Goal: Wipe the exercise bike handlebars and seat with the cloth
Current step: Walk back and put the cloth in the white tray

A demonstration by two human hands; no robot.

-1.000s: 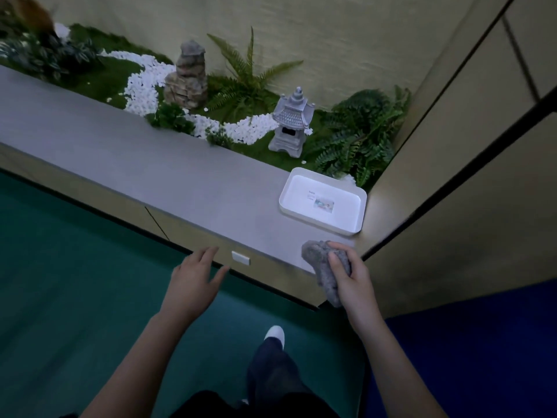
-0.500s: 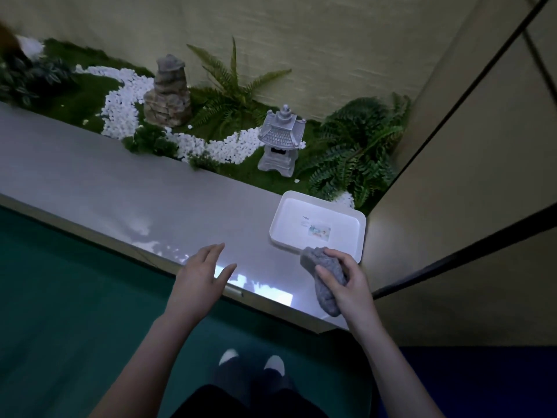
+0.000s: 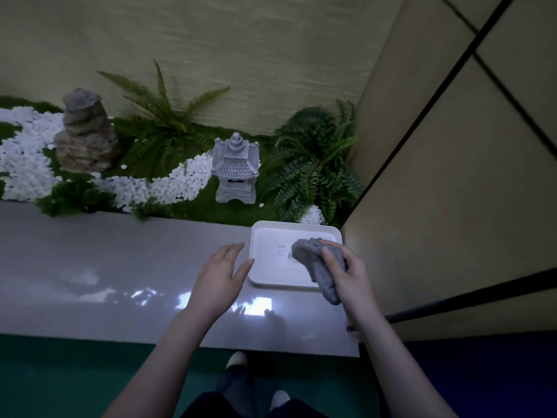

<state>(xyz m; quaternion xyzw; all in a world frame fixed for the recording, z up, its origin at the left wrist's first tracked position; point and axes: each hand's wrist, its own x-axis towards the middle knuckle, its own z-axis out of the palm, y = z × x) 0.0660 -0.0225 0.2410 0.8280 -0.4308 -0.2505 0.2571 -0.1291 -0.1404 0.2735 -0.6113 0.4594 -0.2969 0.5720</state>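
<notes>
My right hand (image 3: 351, 276) grips a bunched grey cloth (image 3: 313, 260) and holds it over the right half of a white tray (image 3: 268, 260). The cloth's lower end hangs past the tray's near rim. My left hand (image 3: 218, 277) hovers open, fingers apart, over the grey ledge (image 3: 90, 267), with its fingertips at the tray's left rim. The exercise bike is not in view.
Behind the ledge lies a small garden bed with white pebbles (image 3: 27, 164), a rock stack (image 3: 84, 134), a stone lantern (image 3: 236, 173) and ferns (image 3: 313, 161). A panelled wall (image 3: 452, 176) closes the right side. Green floor (image 3: 75, 378) lies below, with my feet (image 3: 238, 360).
Both hands have moved forward over the ledge. The cloth went from the ledge's front edge to above the tray. My left hand reached the tray's left rim.
</notes>
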